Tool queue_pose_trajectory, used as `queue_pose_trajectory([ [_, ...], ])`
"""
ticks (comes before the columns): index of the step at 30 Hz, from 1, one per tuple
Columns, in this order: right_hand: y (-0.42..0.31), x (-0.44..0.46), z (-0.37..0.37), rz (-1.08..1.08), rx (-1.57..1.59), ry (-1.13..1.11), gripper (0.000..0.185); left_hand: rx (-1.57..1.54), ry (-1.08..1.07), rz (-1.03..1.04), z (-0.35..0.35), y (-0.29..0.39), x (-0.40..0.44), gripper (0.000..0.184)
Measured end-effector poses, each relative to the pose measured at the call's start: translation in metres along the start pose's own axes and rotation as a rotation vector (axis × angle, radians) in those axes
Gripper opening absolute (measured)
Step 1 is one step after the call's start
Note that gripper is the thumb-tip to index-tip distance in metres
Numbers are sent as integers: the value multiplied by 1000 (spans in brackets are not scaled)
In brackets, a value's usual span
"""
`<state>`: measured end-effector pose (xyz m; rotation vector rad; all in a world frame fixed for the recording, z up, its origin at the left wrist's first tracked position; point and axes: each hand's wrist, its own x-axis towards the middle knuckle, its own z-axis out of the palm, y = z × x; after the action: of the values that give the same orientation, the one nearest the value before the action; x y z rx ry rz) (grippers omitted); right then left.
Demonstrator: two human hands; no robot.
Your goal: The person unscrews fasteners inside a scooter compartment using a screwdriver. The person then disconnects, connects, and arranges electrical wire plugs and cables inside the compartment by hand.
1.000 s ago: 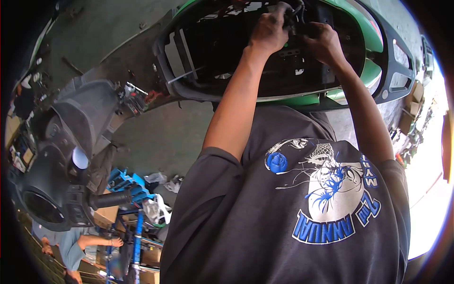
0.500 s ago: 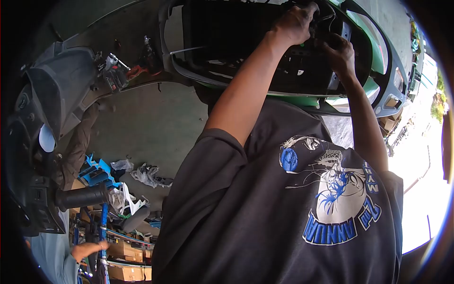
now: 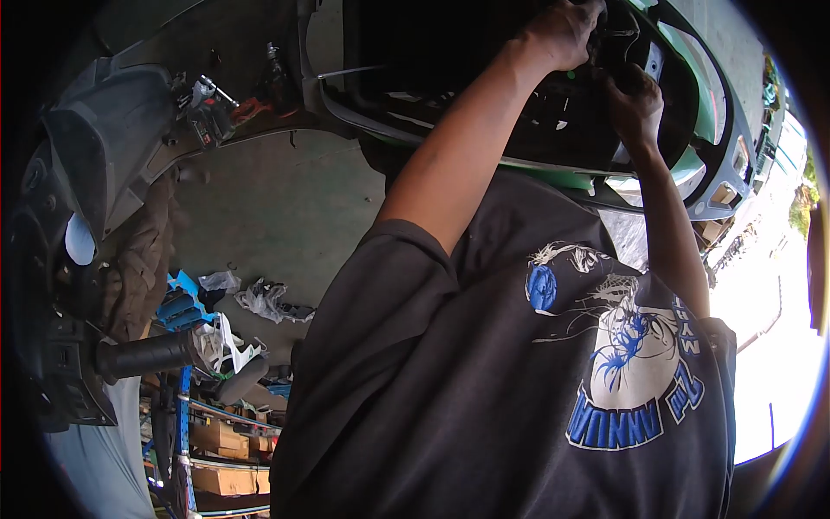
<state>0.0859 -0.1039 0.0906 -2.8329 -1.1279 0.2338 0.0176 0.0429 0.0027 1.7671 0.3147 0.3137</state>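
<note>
through the worn camera i had both bare hands at the top of the view, over the long, dark-rimmed opening (image 3: 367,128) in a scooter body with glossy green side panels (image 3: 711,99). left hand (image 3: 566,36) was up near the frame edge, back of the hand toward me, fingers curled narrow against something dark; couldn't tell whether it gripped it. right hand (image 3: 638,102) sat just beside it, lower and to the right, fingers bent inward toward the same dark area; contents hidden, so couldn't tell there either. a thin, pale, looped wire (image 3: 637,36) showed above the right hand, and a small round bright-green spot (image 3: 571,74) lay between the two hands. a slim silvery rod (image 3: 353,71) crossed the left end of the opening. further left, a black-and-red power tool battery block (image 3: 207,124) lay on dark bodywork beside a shiny metal socket bar (image 3: 219,92). the ribbed black rubber handlebar grip (image 3: 149,355) stuck out lower left. on the grey-green floor (image 3: 285,203) i logged crumpled clear plastic bags (image 3: 266,300) near a bright blue moulded plastic piece (image 3: 181,303); brown cardboard boxes (image 3: 220,439) filled shelving below.
</note>
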Motion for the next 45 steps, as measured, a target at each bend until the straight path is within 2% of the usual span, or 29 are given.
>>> queue_pose_trajectory([
  [1,-2,-2,1,-1,2,-2,36,20,-1,-3,1,1,1,60],
  [3,-10,-7,0,141,51,-12,33,41,3,-6,-2,3,1,61],
  [6,-8,-6,1,130,67,-28,30,50,41,-15,-11,12,-5,57],
  [8,-6,-3,2,125,74,-55,32,8,-109,-81,-22,20,-1,52],
  [9,-6,0,1,111,81,-78,34,8,-112,-77,-21,19,0,52],
  [13,-19,2,6,192,21,-113,31,67,-59,4,0,-3,4,50],
  [15,-24,-2,19,183,112,-156,25,142,-57,56,7,-4,-6,50],
  [17,-21,-4,25,149,140,-120,25,-17,106,-11,-1,-4,-12,38],
  [18,-25,-7,22,129,160,-113,26,-7,105,-8,-1,-6,-15,38],
  [19,-27,-5,20,204,138,-163,26,-42,91,1,-1,-9,-16,40],
  [22,-32,-7,16,247,247,-121,26,-72,57,-4,5,-9,-17,43],
  [24,-31,-14,26,250,350,-12,20,-11,154,124,9,-9,-18,43],
  [28,-24,-16,38,398,329,-74,28,43,69,117,8,-8,-19,43],
  [30,-21,-26,52,273,291,100,36,74,102,236,9,-7,-21,41],
  [31,-20,-26,52,340,305,-16,41,87,67,211,8,-5,-23,43],
  [36,-22,-29,43,334,360,-31,43,179,47,152,4,-1,-19,41],
  [38,-27,-40,35,314,423,25,43,127,54,16,3,5,-16,40],
  [39,-27,-42,33,295,469,67,41,139,39,23,3,11,-15,40],
  [41,-27,-41,32,329,545,58,41,77,63,-170,4,22,-19,37],
  [45,-31,-33,35,461,808,6,40,135,50,-260,8,17,-16,33],
])
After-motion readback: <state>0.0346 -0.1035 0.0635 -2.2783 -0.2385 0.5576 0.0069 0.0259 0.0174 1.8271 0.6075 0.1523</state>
